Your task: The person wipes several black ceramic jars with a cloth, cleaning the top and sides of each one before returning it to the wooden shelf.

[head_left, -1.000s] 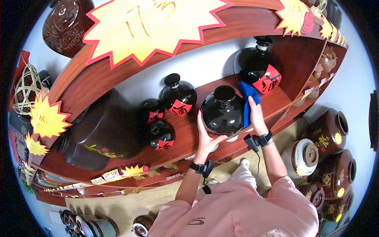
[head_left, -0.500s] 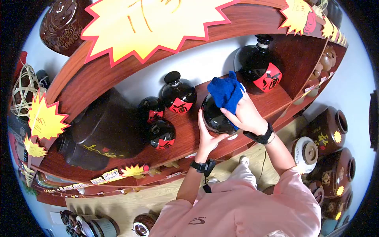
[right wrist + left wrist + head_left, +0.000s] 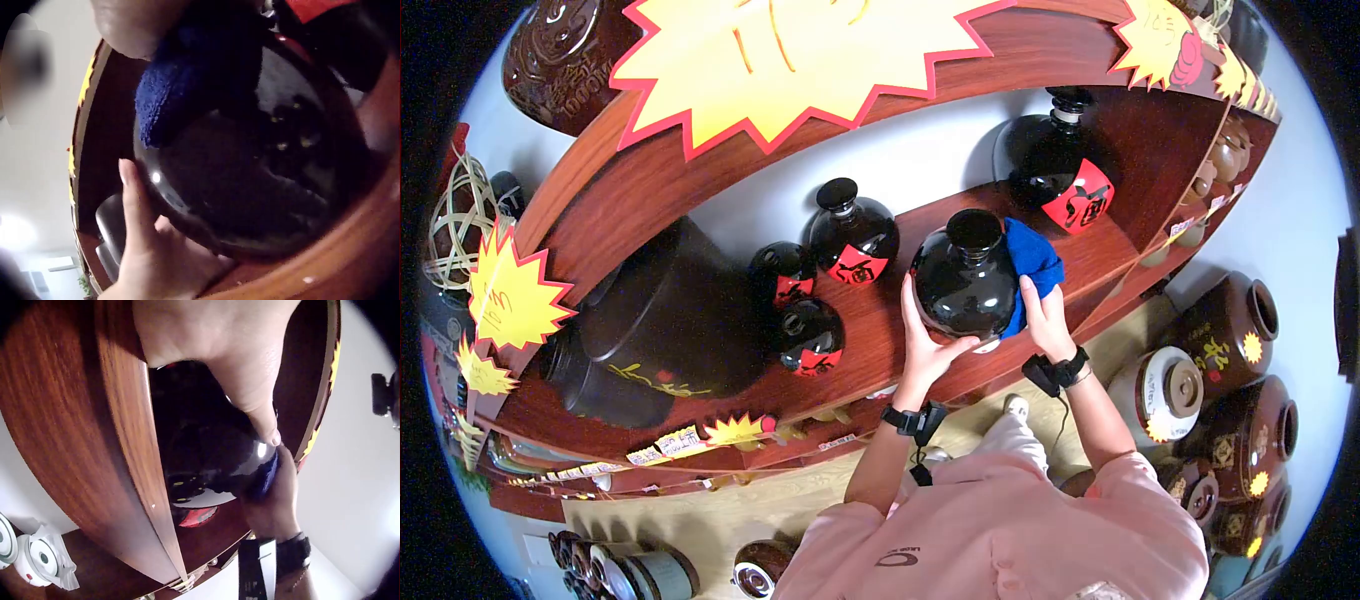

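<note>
A round, glossy black wine jar (image 3: 965, 285) with a flared neck stands at the front of the wooden shelf (image 3: 880, 365). My left hand (image 3: 930, 345) grips its left side, thumb across the front; the thumb shows large on the dark body in the left wrist view. On the other side, my right hand (image 3: 1045, 318) holds a blue cloth (image 3: 1035, 262) against the jar. In the right wrist view the fuzzy cloth (image 3: 156, 103) lies on the jar's curved wall, partly in shadow, and the left hand (image 3: 150, 256) supports the jar opposite.
Black jars with red labels stand close by: a large one (image 3: 1055, 165) behind right, a middle one (image 3: 852, 235) and two small ones to the left. A big dark jar (image 3: 670, 320) lies further left. Star-shaped price signs (image 3: 800, 70) hang along the shelf's upper edge.
My right hand carried the cloth from the jar's right side up over its neck, then back down to the right side. The left hand has kept its hold.
</note>
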Demonstrator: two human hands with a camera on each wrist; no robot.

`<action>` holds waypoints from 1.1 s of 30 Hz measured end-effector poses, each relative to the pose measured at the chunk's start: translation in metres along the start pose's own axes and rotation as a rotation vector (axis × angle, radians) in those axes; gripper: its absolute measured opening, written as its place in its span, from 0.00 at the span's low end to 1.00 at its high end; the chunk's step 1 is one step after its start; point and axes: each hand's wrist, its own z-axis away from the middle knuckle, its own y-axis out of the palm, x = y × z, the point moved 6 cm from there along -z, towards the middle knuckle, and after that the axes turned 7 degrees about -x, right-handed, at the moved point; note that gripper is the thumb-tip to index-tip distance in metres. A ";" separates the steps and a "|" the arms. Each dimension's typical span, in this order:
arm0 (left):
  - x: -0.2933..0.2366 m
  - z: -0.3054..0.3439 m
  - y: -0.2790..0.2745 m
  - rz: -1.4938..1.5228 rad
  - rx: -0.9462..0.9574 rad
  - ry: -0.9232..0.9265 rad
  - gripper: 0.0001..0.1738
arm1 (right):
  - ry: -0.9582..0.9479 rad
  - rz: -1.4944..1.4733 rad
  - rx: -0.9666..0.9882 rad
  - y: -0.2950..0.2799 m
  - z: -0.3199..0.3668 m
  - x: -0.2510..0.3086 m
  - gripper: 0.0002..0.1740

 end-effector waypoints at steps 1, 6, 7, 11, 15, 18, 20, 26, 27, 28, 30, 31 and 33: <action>0.000 0.001 0.000 0.020 0.002 -0.009 0.75 | 0.036 -0.025 -0.033 -0.003 0.001 -0.007 0.19; -0.010 0.000 -0.001 -0.139 0.058 0.016 0.74 | 0.384 -0.077 0.020 -0.010 0.025 -0.069 0.18; -0.017 -0.002 -0.002 -0.198 0.069 0.026 0.73 | 0.403 -0.084 0.018 -0.011 0.026 -0.075 0.18; -0.053 -0.012 -0.010 -0.508 0.126 0.068 0.63 | 0.556 -0.209 -0.049 -0.014 0.030 -0.116 0.18; -0.112 -0.047 -0.005 -0.755 0.184 0.142 0.52 | 0.604 -0.178 -0.147 -0.011 0.026 -0.108 0.18; -0.141 -0.080 0.013 -0.864 0.236 0.059 0.50 | 0.299 0.029 -0.175 -0.007 0.031 -0.130 0.18; -0.145 -0.099 0.029 -0.987 0.265 0.100 0.51 | 0.217 0.096 -0.175 -0.006 0.032 -0.117 0.18; -0.128 -0.141 0.071 -1.133 0.642 -0.071 0.47 | 0.121 0.044 -0.265 -0.008 0.021 -0.085 0.19; -0.122 -0.143 0.076 -1.122 0.723 -0.131 0.47 | 0.177 0.058 -0.239 -0.012 0.021 -0.080 0.20; -0.120 -0.145 0.081 -1.132 0.734 -0.094 0.44 | 0.247 0.091 -0.217 -0.014 0.021 -0.086 0.21; -0.118 -0.146 0.088 -1.154 0.814 -0.156 0.44 | 0.403 0.177 -0.170 -0.017 0.024 -0.103 0.23; -0.119 -0.145 0.091 -1.167 0.855 -0.190 0.43 | 0.490 0.227 -0.147 -0.017 0.027 -0.113 0.24; -0.120 -0.145 0.094 -1.134 0.862 -0.216 0.34 | 0.475 0.168 -0.186 -0.018 0.028 -0.115 0.25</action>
